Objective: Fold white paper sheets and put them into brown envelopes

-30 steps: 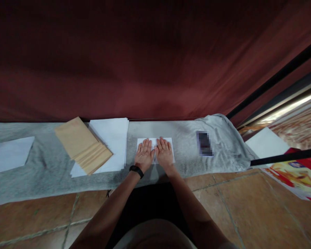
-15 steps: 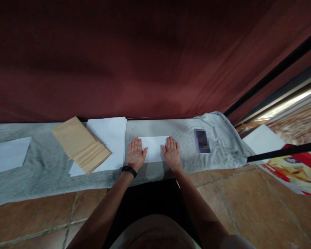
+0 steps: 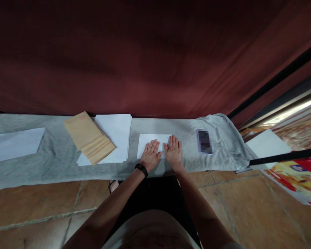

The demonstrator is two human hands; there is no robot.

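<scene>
A small white sheet of paper [image 3: 143, 141], perhaps folded, lies flat on the grey cloth in front of me. My left hand [image 3: 150, 155] rests palm down on its lower middle, fingers stretched out, a black band on the wrist. Flat over the sheet's right end lies my right hand [image 3: 173, 149], its fingers straight and the thumb pointing toward the left one. A narrow strip of paper shows between the two hands. Left of the sheet is a stack of larger white paper [image 3: 116, 129], partly covered by several brown paper envelopes [image 3: 89, 135].
A grey cloth [image 3: 57, 155] covers the long, narrow surface. On it are a blurred-out phone [image 3: 204, 141] at right and another white sheet [image 3: 15, 143] at far left. Behind hangs a dark red curtain [image 3: 155, 83]. Black bars [image 3: 285, 157] and a printed box [image 3: 298, 176] stand at right.
My left hand has slid right, from the sheet's left edge onto its lower middle, uncovering the left end. The right hand stays at the right end. The view has shifted slightly.
</scene>
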